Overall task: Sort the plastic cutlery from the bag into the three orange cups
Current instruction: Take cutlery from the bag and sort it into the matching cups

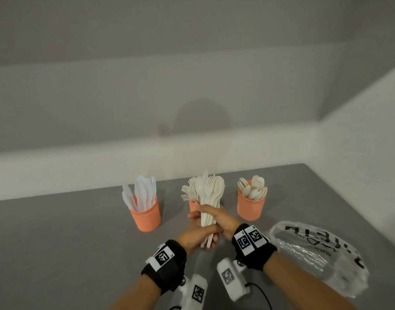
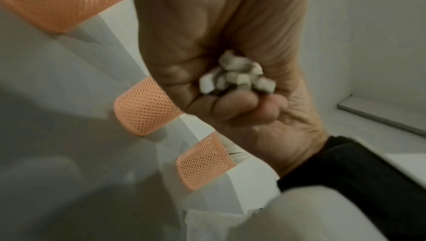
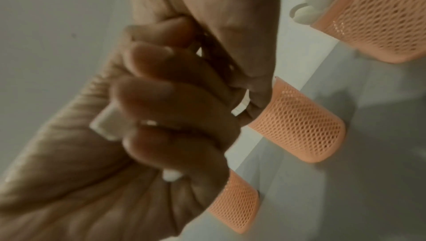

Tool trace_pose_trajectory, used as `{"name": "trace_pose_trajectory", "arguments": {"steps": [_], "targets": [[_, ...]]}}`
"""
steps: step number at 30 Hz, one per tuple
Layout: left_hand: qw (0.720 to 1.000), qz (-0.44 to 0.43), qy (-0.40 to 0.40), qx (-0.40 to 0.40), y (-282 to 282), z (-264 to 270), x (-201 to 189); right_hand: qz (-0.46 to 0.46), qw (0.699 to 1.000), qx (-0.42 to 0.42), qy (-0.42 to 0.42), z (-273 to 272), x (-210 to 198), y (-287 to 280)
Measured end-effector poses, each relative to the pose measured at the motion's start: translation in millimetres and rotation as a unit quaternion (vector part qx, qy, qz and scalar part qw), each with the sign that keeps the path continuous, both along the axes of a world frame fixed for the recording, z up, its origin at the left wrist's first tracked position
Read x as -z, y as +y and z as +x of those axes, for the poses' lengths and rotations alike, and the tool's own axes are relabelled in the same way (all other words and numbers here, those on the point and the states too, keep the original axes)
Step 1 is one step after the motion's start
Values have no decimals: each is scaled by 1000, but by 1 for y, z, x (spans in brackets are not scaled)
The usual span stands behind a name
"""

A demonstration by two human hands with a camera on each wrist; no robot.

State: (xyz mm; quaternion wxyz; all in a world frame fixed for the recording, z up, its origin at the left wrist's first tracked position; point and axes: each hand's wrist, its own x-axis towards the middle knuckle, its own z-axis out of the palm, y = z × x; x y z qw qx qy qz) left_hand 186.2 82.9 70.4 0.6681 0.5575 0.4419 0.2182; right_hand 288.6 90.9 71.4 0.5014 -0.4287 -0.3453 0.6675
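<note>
Both hands hold one upright bundle of cream plastic cutlery (image 1: 211,198) in front of the middle orange cup (image 1: 193,206), which holds forks. My left hand (image 1: 197,234) wraps the lower handles; my right hand (image 1: 217,217) grips just above it. The left orange cup (image 1: 145,214) holds white knives and the right orange cup (image 1: 251,205) holds spoons. In the left wrist view the handle ends (image 2: 237,78) poke out between the curled fingers. In the right wrist view, fingers (image 3: 166,91) curl round a handle (image 3: 107,124).
A crumpled clear plastic bag (image 1: 315,251) with black print lies on the grey table (image 1: 57,242) to the right of my right wrist. A white wall runs behind the cups and along the table's right side. White camera mounts hang below both wrists.
</note>
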Motion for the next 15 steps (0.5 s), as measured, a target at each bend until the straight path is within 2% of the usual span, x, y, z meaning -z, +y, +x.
{"name": "trace_pose_trajectory", "arguments": {"steps": [3,5,8,11,15], "targets": [[999,2,6,33,4,-3,-1,3,999,-14,-35,2,-1,2],[1000,-8,-6,8,3,-1,-2,2,999,-27,-42,2,-3,3],[999,-21,-9,-37,0,2,3,-18,997,-73,-9,7,-5,1],[994,70,32,-79,-4,10,5,-12,994,-107,-21,11,-2,0],[962,202,99,-155,-8,26,-1,14,991,-6,-130,5,7,3]]}}
